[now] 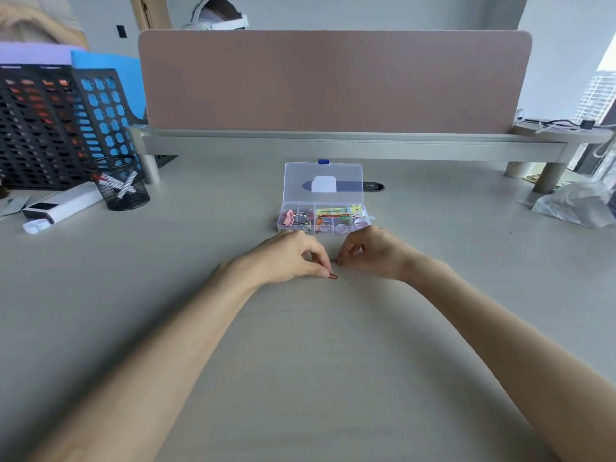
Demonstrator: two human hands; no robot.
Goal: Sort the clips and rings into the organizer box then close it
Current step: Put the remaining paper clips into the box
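Surface (300,345) carries the organizer box (322,225), its lid raised at the far side, apparently to keep the compartments reachable. Both hands work just before it. Left grip (286,258) pinches a red clip (333,277) at the surface. Right grip (370,251) pinches a small item (335,261), identity unclear.

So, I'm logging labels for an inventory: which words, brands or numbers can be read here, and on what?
None can be read outright.
Yellow strip inside the organizer box: dark print, too blurred to read.
Black oval on the desk: a pale mark, too small to read.
White patch on the lid: no print visible.
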